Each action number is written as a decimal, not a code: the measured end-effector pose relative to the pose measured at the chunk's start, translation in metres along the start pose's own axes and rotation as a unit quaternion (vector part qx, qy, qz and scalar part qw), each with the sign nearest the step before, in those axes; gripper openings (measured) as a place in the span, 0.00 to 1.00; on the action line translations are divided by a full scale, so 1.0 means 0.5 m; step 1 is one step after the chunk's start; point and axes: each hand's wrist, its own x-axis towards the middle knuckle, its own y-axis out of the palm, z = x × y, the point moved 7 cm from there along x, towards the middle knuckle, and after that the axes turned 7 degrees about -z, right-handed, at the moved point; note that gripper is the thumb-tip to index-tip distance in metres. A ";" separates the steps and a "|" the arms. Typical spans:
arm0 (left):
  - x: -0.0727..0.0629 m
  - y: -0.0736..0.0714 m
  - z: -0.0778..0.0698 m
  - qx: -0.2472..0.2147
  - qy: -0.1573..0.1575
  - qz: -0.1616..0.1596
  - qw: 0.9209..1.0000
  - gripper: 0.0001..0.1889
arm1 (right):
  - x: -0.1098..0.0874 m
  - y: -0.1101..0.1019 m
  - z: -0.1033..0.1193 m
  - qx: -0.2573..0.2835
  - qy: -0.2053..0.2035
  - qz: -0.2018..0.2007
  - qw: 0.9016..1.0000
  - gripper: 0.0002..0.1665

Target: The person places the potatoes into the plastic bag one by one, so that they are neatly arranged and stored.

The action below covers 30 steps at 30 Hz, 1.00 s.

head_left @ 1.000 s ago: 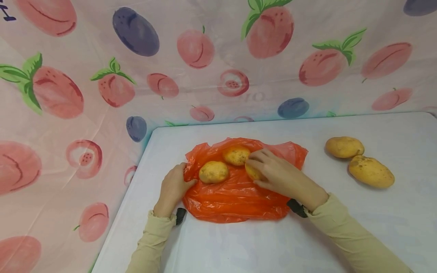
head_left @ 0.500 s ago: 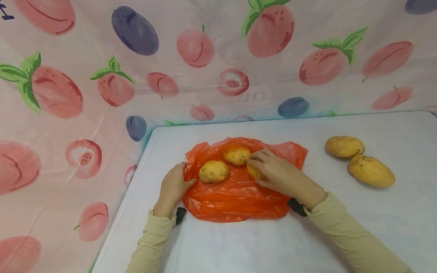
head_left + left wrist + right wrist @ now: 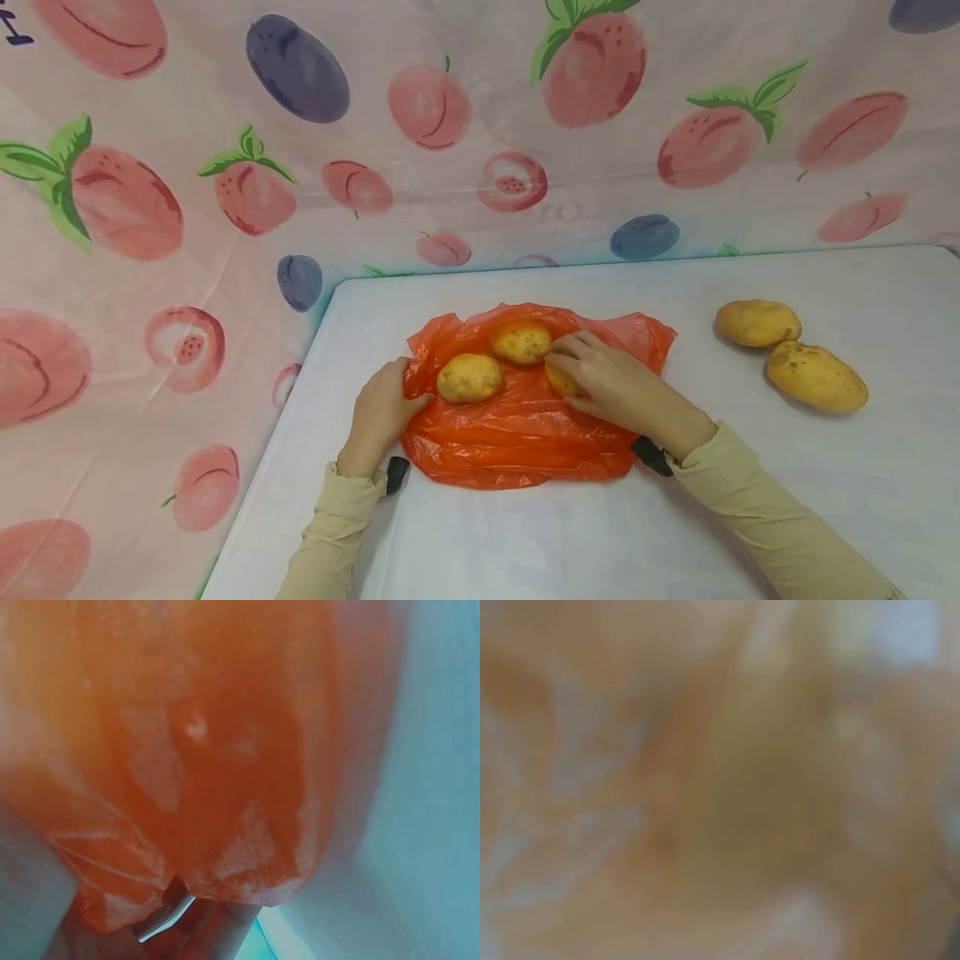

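An orange-red plastic bag (image 3: 517,433) lies spread on the white table. My left hand (image 3: 380,411) grips its left edge, with the thumb over the plastic; the left wrist view shows the bag (image 3: 240,787) close up above the fingertips. My right hand (image 3: 618,383) holds a yellow potato (image 3: 564,381) on the right part of the bag, fingers curled over it and most of it covered. Two more potatoes rest on the bag: one at left (image 3: 470,378), another behind (image 3: 521,342). The right wrist view is too blurred to show detail.
Two loose potatoes lie on the table at the right, one farther back (image 3: 758,323) and a larger one (image 3: 817,377) touching it. A fruit-printed cloth (image 3: 510,100) hangs along the table's back and left. Dark straps (image 3: 652,456) show at both wrists.
My right hand and the potato under it have shifted very slightly to the right. The left hand, the bag and the other potatoes stay where they were.
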 end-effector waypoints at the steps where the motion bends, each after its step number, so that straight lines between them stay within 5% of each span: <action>1: 0.000 0.000 0.000 0.000 0.001 -0.001 1.000 0.31 | 0.000 0.001 0.000 -0.001 0.000 0.000 1.000 0.33; 30: 0.000 0.000 0.000 -0.004 0.003 0.000 1.000 0.31 | -0.025 -0.024 -0.005 -0.014 -0.019 -0.036 0.999 0.27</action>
